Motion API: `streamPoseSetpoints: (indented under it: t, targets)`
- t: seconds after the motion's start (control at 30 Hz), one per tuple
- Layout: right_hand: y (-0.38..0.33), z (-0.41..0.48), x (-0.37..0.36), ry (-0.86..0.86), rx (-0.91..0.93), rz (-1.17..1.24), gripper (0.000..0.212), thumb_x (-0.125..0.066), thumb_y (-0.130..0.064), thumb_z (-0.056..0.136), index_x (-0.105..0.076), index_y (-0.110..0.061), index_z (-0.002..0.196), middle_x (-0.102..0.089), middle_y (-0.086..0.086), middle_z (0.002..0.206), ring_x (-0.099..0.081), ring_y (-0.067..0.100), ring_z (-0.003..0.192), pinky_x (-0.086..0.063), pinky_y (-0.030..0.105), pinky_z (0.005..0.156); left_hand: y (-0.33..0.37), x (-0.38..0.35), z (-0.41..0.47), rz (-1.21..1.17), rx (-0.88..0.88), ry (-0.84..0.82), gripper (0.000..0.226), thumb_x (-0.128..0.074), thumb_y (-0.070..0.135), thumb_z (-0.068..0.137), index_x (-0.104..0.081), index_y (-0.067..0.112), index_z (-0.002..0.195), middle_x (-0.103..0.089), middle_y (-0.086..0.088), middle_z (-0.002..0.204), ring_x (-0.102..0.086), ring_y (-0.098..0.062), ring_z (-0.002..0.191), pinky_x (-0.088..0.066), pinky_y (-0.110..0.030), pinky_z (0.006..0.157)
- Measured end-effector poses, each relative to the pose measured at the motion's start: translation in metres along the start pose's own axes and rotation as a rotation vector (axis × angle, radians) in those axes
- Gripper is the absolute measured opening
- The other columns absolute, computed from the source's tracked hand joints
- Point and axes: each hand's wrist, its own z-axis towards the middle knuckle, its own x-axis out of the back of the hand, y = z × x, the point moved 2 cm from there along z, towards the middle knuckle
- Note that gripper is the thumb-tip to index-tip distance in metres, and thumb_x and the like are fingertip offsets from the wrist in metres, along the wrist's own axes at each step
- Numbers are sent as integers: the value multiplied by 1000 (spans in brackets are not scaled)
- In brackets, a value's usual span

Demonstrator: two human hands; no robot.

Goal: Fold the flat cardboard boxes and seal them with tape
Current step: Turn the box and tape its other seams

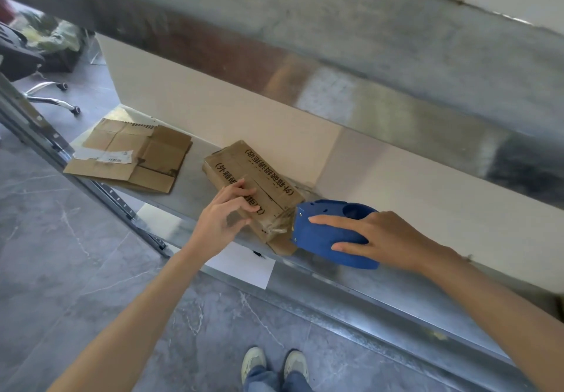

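A folded brown cardboard box (262, 175) with black printed characters lies on the metal shelf (189, 196). My left hand (224, 213) grips its near left edge, fingers curled over the top. My right hand (378, 236) holds a blue tape dispenser (326, 233) against the box's right end, where shiny clear tape wrinkles over the corner. Further left on the shelf lies a pile of flat cardboard boxes (131, 155) with a white label stuck on it.
A white back panel (213, 107) runs behind the shelf. A white sheet (244, 265) hangs off the shelf's front rail. An office chair base (48, 95) stands on the grey marble floor at the left. My shoes (274, 367) are below.
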Motion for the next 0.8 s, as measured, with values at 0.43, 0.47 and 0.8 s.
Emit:
streamPoseSetpoints:
  t: [0.43,0.47,0.8]
  targets:
    - [-1,3,4,-19,-19,-17,51,-33,-67,93,-3,-82,131,-52,2,62,-41,10,51,-36,15,59,3,1,2,-148,80,3,12,-75,25,79,-73,17,88,-62,6,125,-39,-6,138,-28,-31,116]
    - [-1,3,4,-18,-22,-20,51,-34,-67,93,-3,-82,131,-52,1,62,-41,10,51,-36,15,58,2,1,2,-144,76,1,13,-75,27,79,-74,18,89,-62,6,125,-39,-7,138,-28,-31,116]
    - [-3,3,1,-34,-43,-22,52,-36,-65,95,-2,-82,131,-54,-1,66,-40,9,50,-36,16,57,-3,-2,1,-106,46,15,30,-83,42,66,-72,27,90,-59,15,127,-39,-6,138,-25,-17,113]
